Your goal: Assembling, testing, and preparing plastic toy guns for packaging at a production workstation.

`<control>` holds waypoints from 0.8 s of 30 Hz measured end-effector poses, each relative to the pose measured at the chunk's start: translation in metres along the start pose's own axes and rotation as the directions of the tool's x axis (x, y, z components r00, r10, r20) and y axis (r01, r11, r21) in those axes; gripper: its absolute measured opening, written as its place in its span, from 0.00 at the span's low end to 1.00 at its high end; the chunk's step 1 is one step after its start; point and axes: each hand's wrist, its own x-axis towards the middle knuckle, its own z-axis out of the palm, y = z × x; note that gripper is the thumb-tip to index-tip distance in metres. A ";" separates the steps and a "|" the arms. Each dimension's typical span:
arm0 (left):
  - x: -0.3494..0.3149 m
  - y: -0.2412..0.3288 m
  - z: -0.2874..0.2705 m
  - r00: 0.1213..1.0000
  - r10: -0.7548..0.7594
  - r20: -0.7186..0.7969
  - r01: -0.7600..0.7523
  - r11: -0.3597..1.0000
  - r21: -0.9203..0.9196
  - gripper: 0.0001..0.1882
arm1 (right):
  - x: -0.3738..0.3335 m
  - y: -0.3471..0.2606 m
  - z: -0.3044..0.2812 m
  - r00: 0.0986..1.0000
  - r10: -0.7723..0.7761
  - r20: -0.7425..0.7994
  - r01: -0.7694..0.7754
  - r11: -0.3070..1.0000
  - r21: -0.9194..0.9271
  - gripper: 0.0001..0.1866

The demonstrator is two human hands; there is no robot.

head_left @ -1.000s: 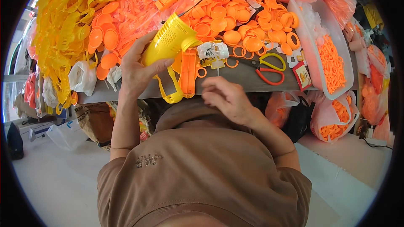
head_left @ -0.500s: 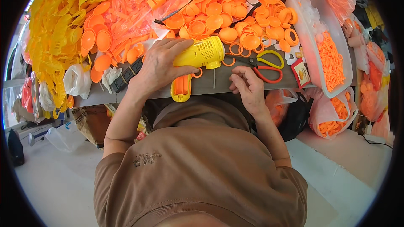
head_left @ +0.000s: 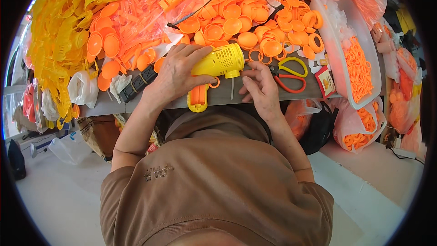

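Observation:
A yellow plastic gun-shaped toy housing lies sideways at the table's front edge, its orange-lined handle pointing toward me. My left hand grips it from the left, fingers over the top and thumb along the lower side. Close to the housing's right end, my right hand hovers with bent, parted fingers; I see nothing held in it. Its fingertips reach the tabletop spot beside the barrel, where an orange ring is mostly covered. Orange rings and scissors with yellow and red handles lie beside this hand.
Heaped orange cups and yellow parts fill the back and left. A white tub of small orange pieces stands right, near a small red box. A dark strapped bar lies left. Bags hang below the table edge.
My right hand has moved left and slightly toward the housing's end, its fingers now over the ring spot. The housing and my left hand have shifted slightly right.

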 end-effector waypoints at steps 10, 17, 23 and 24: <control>-0.012 0.000 0.004 1.000 -0.020 -0.015 0.018 0.996 -0.091 0.36 | 0.004 -0.006 0.027 0.990 0.143 0.013 -0.137 0.920 0.367 0.30; -0.019 -0.003 0.001 0.999 0.045 -0.028 -0.046 0.999 -0.024 0.37 | 0.005 -0.010 0.037 0.986 0.129 0.102 -0.163 0.854 0.494 0.32; -0.017 -0.004 -0.004 0.997 0.068 -0.026 -0.068 0.997 -0.020 0.36 | 0.010 0.000 0.037 0.992 0.071 0.103 -0.113 0.863 0.493 0.32; -0.016 -0.004 -0.005 0.997 0.070 -0.024 -0.070 0.997 -0.021 0.36 | 0.010 -0.001 0.038 0.992 0.071 0.101 -0.112 0.862 0.494 0.32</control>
